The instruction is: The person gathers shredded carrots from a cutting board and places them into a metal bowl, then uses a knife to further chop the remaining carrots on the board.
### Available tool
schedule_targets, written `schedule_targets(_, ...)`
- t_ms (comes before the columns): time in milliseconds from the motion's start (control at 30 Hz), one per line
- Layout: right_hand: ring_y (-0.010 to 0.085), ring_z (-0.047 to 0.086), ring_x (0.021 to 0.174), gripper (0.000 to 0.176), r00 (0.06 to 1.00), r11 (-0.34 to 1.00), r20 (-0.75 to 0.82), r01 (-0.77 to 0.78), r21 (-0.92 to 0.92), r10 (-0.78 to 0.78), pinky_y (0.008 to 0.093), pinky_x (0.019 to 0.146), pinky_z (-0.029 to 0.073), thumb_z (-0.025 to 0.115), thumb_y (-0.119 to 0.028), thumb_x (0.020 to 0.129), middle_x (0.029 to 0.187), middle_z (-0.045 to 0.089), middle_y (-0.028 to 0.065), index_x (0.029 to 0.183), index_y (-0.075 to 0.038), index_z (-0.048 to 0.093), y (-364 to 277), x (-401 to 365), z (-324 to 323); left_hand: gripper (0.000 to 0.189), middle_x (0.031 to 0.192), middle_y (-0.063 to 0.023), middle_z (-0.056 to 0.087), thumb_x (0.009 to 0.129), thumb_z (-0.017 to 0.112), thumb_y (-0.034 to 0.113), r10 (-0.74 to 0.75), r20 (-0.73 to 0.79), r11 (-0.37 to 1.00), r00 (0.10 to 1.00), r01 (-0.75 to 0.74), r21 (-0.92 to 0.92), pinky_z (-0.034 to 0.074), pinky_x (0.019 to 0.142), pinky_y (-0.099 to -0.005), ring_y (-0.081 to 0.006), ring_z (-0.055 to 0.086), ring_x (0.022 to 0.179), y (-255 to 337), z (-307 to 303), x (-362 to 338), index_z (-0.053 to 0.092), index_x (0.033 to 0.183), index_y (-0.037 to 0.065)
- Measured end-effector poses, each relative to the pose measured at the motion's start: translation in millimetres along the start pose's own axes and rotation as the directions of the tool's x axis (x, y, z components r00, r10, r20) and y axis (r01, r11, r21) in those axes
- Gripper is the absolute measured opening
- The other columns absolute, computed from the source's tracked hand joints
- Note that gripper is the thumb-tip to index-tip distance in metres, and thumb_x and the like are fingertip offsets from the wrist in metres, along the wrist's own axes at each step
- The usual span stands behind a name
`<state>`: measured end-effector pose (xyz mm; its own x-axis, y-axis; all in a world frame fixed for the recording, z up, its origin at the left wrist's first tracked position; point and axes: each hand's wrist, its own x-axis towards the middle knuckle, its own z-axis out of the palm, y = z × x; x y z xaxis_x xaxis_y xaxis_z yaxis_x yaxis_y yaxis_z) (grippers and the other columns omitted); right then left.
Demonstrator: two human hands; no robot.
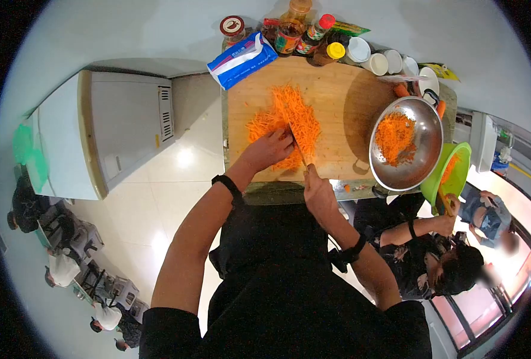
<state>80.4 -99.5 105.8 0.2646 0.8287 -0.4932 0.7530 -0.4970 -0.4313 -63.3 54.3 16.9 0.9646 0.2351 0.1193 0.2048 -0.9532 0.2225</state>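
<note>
Carrot shreds under the knife

A pale floor catches glare beside a white cabinet, possibly a fridge, below grey walls.

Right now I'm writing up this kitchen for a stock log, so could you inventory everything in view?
Shredded carrot: one pile, orange, on the board
Cutting board: one, tan, centre
Knife: one, colour unclear, at the pile
Metal bowl: one, silver, right; orange bits inside
Green bowl: one, beside the metal bowl; orange food inside
Carrots: at least two, orange, behind the metal bowl
Packet: one, blue and white, board's far left corner
Jars and bottles: several, mixed colours, behind the board
White containers: several, far right
Appliance: one, white, left
Co-worker: one, dark clothes, right
Other people: several, both sides
Wristbands: two, black, both wrists
Left hand: one, fingers on the carrot
Right hand: one, gripping the knife
</note>
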Motion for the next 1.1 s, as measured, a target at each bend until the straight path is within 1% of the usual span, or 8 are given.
schedule_targets(267, 0.0498, 0.064, 0.072, 0.048, 1.000, 0.999, 0.000, 0.019, -0.031, -0.019, 0.0614, 0.066, 0.050, 0.057, -0.011, 0.087, 0.072, 0.063, 0.0293, 0.132, -0.001, 0.043, 16, 43, 34, 0.034, 0.123, -0.0043, 0.054, 0.083, 0.057, 0.016, -0.025, 0.162, 0.989, 0.986, 0.048, -0.138, 0.057, 0.090, -0.0328, -0.0282, 0.051, 0.120, -7, 0, -1, 0.060, 0.117, 0.010)
schedule_targets(333, 0.0502, 0.064, 0.074, 0.048, 1.000, 1.000, -0.003, 0.011, -0.023, -0.011, 0.0617, 0.068, 0.050, 0.058, -0.012, 0.087, 0.074, 0.063, 0.0296, 0.132, -0.002, 0.043, 19, 56, 42, 0.034, 0.114, -0.0021, 0.054, 0.084, 0.060, 0.015, 0.001, -0.005, 0.990, 1.000, -0.002, -0.140, 0.060, 0.077, -0.0317, -0.0267, 0.054, 0.112, -9, 7, -3, 0.060, 0.117, 0.007)
schedule_targets(600, 0.0533, 0.062, 0.080, 0.040, 0.990, 0.994, 0.093, -0.106, -0.030, 0.109, 0.0623, 0.070, 0.049, 0.055, -0.021, 0.092, 0.083, 0.062, 0.0326, 0.129, -0.011, 0.045, 17, 67, 42, 0.030, 0.116, -0.0015, 0.056, 0.086, 0.059, 0.016, -0.073, 0.010, 0.990, 0.997, 0.073, -0.120, 0.056, 0.085, -0.0338, -0.0246, 0.054, 0.112, -2, 4, 0, 0.061, 0.115, 0.010)
schedule_targets(667, 0.0537, 0.062, 0.078, 0.030, 0.998, 0.966, -0.055, 0.012, 0.260, 0.003, 0.0633, 0.067, 0.048, 0.048, -0.023, 0.097, 0.081, 0.062, 0.0338, 0.126, -0.013, 0.046, 23, 56, 33, 0.029, 0.114, -0.0016, 0.057, 0.086, 0.059, 0.017, -0.091, -0.066, 0.994, 0.994, 0.086, -0.074, 0.054, 0.089, -0.0352, -0.0238, 0.054, 0.112, 3, -4, 3, 0.062, 0.114, 0.011)
schedule_targets(800, 0.0533, 0.062, 0.076, 0.028, 0.989, 0.984, 0.047, -0.143, 0.101, 0.139, 0.0630, 0.065, 0.048, 0.043, -0.023, 0.100, 0.076, 0.061, 0.0350, 0.124, -0.009, 0.046, 12, 20, 15, 0.026, 0.108, -0.0019, 0.057, 0.086, 0.058, 0.017, -0.129, 0.017, 0.991, 0.992, 0.129, -0.023, 0.050, 0.096, -0.0374, -0.0250, 0.054, 0.110, 13, -12, -1, 0.064, 0.111, 0.013)
schedule_targets(867, 0.0537, 0.058, 0.073, 0.021, 1.000, 0.988, -0.024, 0.007, 0.155, -0.003, 0.0588, 0.059, 0.043, 0.045, -0.021, 0.102, 0.072, 0.057, 0.0343, 0.108, -0.001, 0.050, 6, 9, 17, 0.026, 0.108, -0.0020, 0.057, 0.085, 0.058, 0.017, -0.143, 0.063, 0.989, 0.988, 0.145, -0.026, 0.049, 0.096, -0.0374, -0.0255, 0.054, 0.110, 15, -10, -8, 0.064, 0.110, 0.013)
schedule_targets(900, 0.0539, 0.058, 0.071, 0.022, 0.996, 0.991, 0.042, -0.080, 0.105, 0.076, 0.0590, 0.058, 0.044, 0.046, -0.020, 0.102, 0.070, 0.058, 0.0335, 0.110, 0.000, 0.050, 4, 9, 17, 0.026, 0.108, -0.0022, 0.057, 0.085, 0.058, 0.017, -0.133, 0.052, 0.989, 0.990, 0.136, -0.062, 0.050, 0.095, -0.0370, -0.0260, 0.055, 0.109, 14, -8, -12, 0.064, 0.110, 0.013)
schedule_targets(1100, 0.0504, 0.063, 0.073, 0.045, 0.996, 0.998, 0.075, -0.049, -0.029, 0.051, 0.0607, 0.066, 0.050, 0.052, -0.014, 0.092, 0.075, 0.063, 0.0332, 0.135, -0.002, 0.042, 7, 20, 28, 0.026, 0.111, -0.0027, 0.055, 0.083, 0.059, 0.017, -0.076, 0.009, 0.996, 0.997, 0.077, -0.040, 0.053, 0.092, -0.0353, -0.0268, 0.054, 0.110, 8, 7, -13, 0.063, 0.109, 0.014)
